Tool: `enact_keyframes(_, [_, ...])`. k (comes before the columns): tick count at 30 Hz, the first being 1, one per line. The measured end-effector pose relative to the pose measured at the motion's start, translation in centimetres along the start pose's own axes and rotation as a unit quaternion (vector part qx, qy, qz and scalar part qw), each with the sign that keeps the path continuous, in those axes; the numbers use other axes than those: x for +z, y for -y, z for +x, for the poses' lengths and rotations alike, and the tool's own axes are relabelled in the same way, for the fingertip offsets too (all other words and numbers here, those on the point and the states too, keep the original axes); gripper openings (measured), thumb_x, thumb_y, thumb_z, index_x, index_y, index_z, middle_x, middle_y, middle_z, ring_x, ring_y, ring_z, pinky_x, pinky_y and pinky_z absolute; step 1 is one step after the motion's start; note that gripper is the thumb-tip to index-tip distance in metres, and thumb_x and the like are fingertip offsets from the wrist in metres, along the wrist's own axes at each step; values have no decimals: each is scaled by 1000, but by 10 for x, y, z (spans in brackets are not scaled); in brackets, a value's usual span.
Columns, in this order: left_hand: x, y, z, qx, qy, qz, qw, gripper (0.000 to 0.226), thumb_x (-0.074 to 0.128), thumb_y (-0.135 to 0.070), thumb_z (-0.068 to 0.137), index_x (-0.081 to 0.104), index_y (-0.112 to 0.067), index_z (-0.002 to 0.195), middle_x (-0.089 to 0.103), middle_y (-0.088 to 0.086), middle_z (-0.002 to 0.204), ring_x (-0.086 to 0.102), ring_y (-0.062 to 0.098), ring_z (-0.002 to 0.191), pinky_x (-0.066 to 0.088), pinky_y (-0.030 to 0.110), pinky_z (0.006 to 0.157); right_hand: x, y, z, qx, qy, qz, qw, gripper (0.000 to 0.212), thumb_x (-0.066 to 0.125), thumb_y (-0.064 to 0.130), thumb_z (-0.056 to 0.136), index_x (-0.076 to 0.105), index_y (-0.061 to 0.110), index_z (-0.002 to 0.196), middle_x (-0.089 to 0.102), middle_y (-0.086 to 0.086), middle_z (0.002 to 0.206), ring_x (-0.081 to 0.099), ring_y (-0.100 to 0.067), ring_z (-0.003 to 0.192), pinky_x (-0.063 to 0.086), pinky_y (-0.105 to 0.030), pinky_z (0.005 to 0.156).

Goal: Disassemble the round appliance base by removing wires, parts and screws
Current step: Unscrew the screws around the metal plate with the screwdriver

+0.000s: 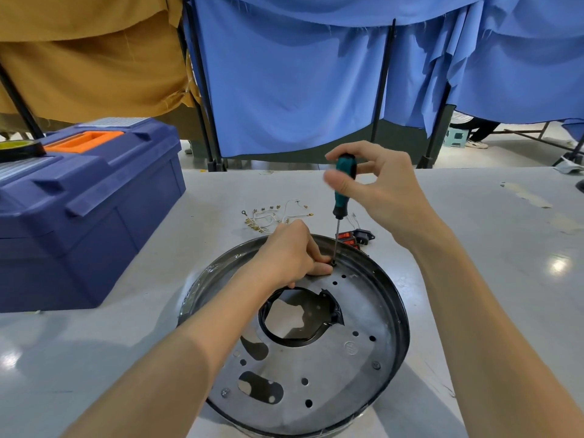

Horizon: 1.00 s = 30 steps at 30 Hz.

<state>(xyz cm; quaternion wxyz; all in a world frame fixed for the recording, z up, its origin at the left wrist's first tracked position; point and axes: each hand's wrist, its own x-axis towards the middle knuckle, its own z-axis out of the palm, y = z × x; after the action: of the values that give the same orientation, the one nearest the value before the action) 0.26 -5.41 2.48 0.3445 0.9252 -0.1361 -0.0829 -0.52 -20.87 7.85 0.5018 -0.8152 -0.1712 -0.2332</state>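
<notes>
The round metal appliance base (316,368) lies flat on the grey table, a large central opening and several holes in its plate. My right hand (376,184) grips the green-and-black handle of a screwdriver (343,188), held upright with its tip on a screw (333,263) near the far rim. My left hand (292,254) rests on the plate beside that screw, fingertips pinching around it. Two more screws (376,365) (225,392) sit in the plate nearer to me.
Removed white wires with brass terminals (271,216) lie beyond the base. Red switches and a black socket (357,237) lie behind the rim. A blue toolbox (79,197) with orange handle stands at left. Blue curtains hang behind the table.
</notes>
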Motion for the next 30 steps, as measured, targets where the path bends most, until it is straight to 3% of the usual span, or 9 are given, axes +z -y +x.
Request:
enact_keyframes(2, [0, 0, 0, 0, 0, -3, 1000, 16, 78, -25, 80, 75, -12, 89, 67, 5, 73, 47, 10, 46, 42, 20, 42, 4, 0, 0, -1, -10, -33, 999, 30, 79, 37, 74, 66, 35, 101, 59, 3, 106, 58, -6, 92, 51, -17, 78])
enact_keyframes(7, [0, 0, 0, 3, 1, 5, 1000, 19, 78, -26, 80, 75, -10, 90, 66, 4, 71, 45, 11, 42, 42, 21, 42, 0, 0, 1, 11, -11, 26, 1000, 39, 63, -9, 85, 67, 18, 113, 70, 3, 99, 69, -9, 88, 57, -24, 86])
enact_keyframes(10, [1, 0, 0, 1, -1, 4, 1000, 15, 78, -26, 80, 74, -12, 86, 67, 2, 71, 46, 10, 43, 41, 21, 41, 2, 2, 1, 4, -3, 12, 1000, 22, 71, 13, 86, 67, 22, 105, 67, 3, 103, 66, -7, 89, 56, -25, 84])
enact_keyframes(12, [1, 1, 0, 3, 1, -5, 1000, 11, 78, -25, 80, 72, -15, 81, 72, 4, 81, 49, 11, 47, 43, 22, 43, 4, 2, 0, 1, -6, -20, 1000, 27, 78, 30, 78, 68, 30, 103, 61, 4, 106, 60, -6, 90, 50, -19, 79])
enact_keyframes(17, [2, 2, 2, 1, 0, 0, 1000, 15, 78, -26, 80, 74, -12, 86, 72, 8, 82, 49, 13, 46, 45, 22, 44, 2, 3, 1, 2, -24, -26, 999, 37, 68, 0, 85, 67, 21, 116, 66, 5, 97, 64, -8, 88, 54, -22, 84])
enact_keyframes(19, [2, 2, 2, 3, -2, 6, 1000, 15, 78, -26, 79, 74, -13, 85, 70, 6, 75, 47, 11, 42, 43, 21, 42, 1, 3, 2, 5, -10, -11, 1000, 32, 61, -4, 89, 66, 19, 110, 68, -2, 102, 67, -15, 93, 56, -27, 88])
enact_keyframes(21, [2, 2, 2, 2, -4, 6, 1000, 12, 79, -27, 79, 73, -17, 80, 70, 6, 75, 47, 11, 42, 43, 21, 42, 2, 4, 1, -3, -3, -6, 1000, 16, 67, 12, 89, 65, 23, 102, 67, 1, 103, 64, -13, 94, 55, -24, 84])
enact_keyframes(24, [2, 2, 3, 1, -3, 5, 1000, 11, 79, -26, 79, 72, -18, 79, 71, 8, 79, 49, 12, 46, 44, 22, 43, 6, 2, 0, -4, -14, -43, 999, 28, 79, 35, 76, 65, 28, 100, 60, 2, 105, 58, -8, 91, 48, -15, 76])
enact_keyframes(30, [1, 2, 1, 3, 1, 7, 1000, 18, 78, -26, 80, 76, -11, 89, 69, 6, 73, 46, 10, 40, 42, 20, 41, 0, 2, 2, 11, -17, 10, 1000, 32, 63, -4, 87, 67, 15, 113, 70, -2, 100, 70, -12, 89, 56, -24, 86])
